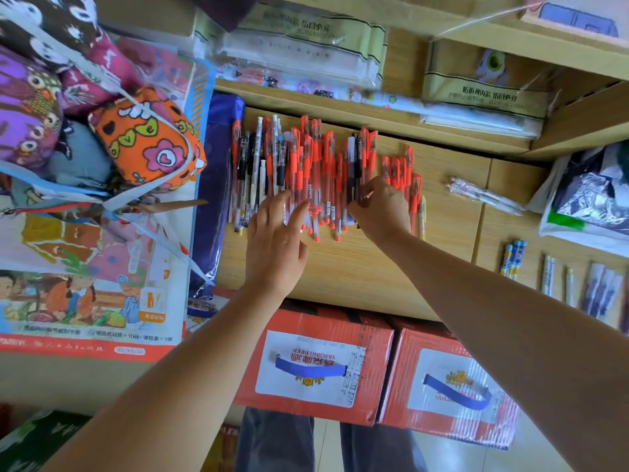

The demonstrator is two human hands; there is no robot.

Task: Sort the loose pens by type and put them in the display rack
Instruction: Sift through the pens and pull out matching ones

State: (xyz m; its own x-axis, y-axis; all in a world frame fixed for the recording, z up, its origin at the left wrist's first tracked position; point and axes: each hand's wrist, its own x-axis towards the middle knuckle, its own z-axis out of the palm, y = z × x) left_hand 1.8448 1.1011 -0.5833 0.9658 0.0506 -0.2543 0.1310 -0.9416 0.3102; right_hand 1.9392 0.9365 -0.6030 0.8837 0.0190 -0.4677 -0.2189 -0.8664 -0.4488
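While the left hand (277, 240), fingers spread, steadies the pen pile (306, 172), the right hand (383, 209) pinches one dark pen (358, 165). Presumably separating types.

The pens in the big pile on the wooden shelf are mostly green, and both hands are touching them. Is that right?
Not quite. The head view shows the pens in the big pile on the wooden shelf are mostly red, not green. Both hands are touching them: the left hand rests on them and the right hand pinches one.
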